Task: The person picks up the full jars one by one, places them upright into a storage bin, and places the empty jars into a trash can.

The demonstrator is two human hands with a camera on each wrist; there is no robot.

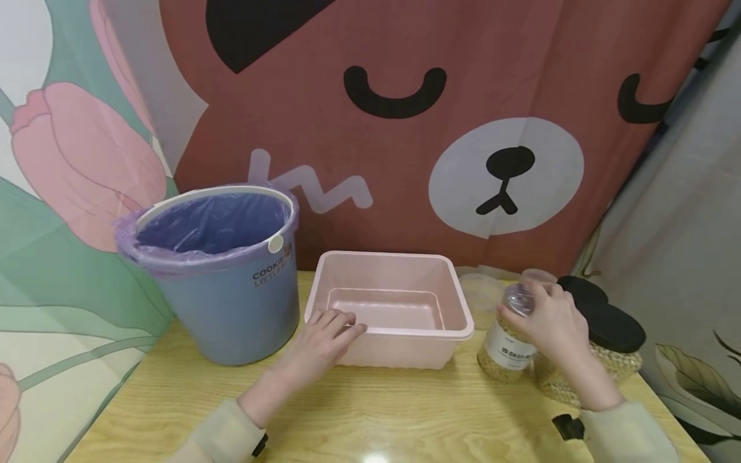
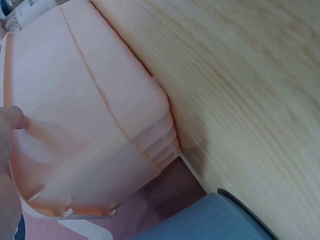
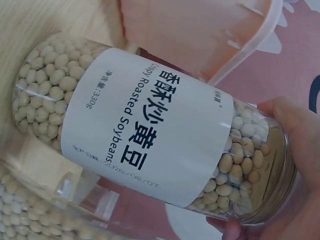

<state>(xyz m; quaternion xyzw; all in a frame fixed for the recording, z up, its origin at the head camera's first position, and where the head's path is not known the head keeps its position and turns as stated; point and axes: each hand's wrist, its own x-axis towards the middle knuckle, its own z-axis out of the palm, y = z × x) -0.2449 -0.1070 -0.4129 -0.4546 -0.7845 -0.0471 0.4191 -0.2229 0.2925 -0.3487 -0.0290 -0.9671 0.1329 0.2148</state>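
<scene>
A pale pink plastic bin (image 1: 399,350) stands on the wooden table, with bare inside walls and floor. My left hand (image 1: 324,341) holds its front rim near the left corner; in the left wrist view the thumb (image 2: 16,118) presses the outer wall (image 2: 75,100) just under the rim. To the bin's right, my right hand (image 1: 556,321) grips the upper part of a clear jar of roasted soybeans (image 1: 505,352). Its white label (image 3: 150,125) reads "Crispy Roasted Soybeans", and soybeans fill most of the jar. The palm hides part of the jar's top.
A blue bucket (image 1: 249,321) lined with a purple bag (image 1: 214,222) stands left of the bin. Right of the soybean jar are jars with black lids (image 1: 612,326), filled with pale beans. Clear containers (image 1: 482,290) sit behind. A bear-print curtain (image 1: 393,161) hangs along the back edge.
</scene>
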